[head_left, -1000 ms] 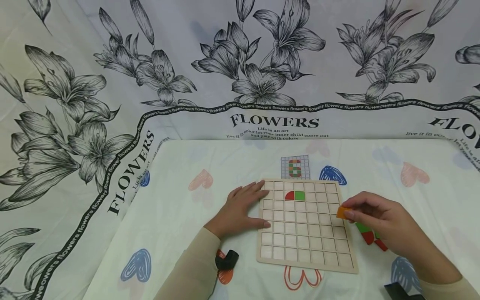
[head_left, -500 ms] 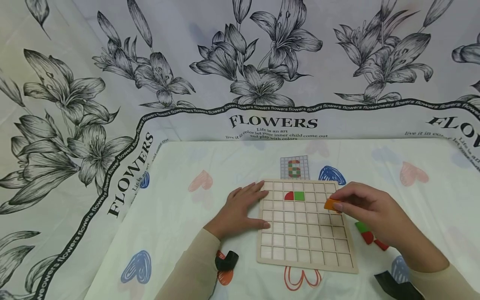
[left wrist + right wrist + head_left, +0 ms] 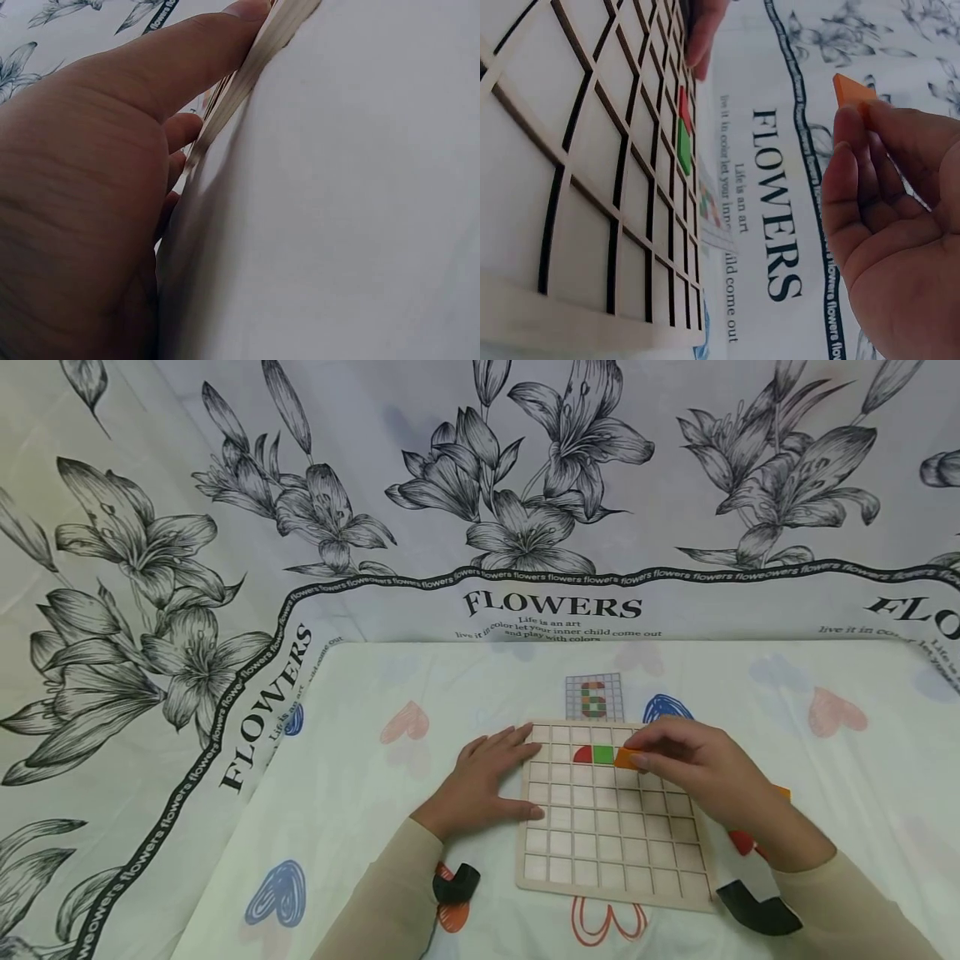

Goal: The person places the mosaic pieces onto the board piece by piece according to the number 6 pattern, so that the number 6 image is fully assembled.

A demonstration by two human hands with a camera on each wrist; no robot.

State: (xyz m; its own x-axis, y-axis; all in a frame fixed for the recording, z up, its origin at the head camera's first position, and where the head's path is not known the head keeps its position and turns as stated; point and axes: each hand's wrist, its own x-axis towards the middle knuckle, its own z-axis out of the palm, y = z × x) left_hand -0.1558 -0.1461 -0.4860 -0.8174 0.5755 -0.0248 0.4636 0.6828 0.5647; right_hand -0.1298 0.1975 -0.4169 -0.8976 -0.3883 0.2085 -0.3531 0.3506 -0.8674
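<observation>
A square wooden grid board lies on the cloth. In its second row from the top sit a red quarter-round tile and a green square tile, side by side. My right hand pinches an orange tile between thumb and fingers, just right of the green one; the right wrist view shows this orange tile held above the board. My left hand rests at the board's left edge, fingers spread and thumb touching the frame; its thumb lies along the edge in the left wrist view.
Behind the board lies a small pattern card with a coloured figure on a grid. Loose tiles, among them a red one, lie right of the board, partly hidden by my right arm. Floral cloth hangs at the back.
My right hand has carried the orange tile leftward and slightly away from me, from the board's right edge to beside the green tile. The left hand has stayed in place.
</observation>
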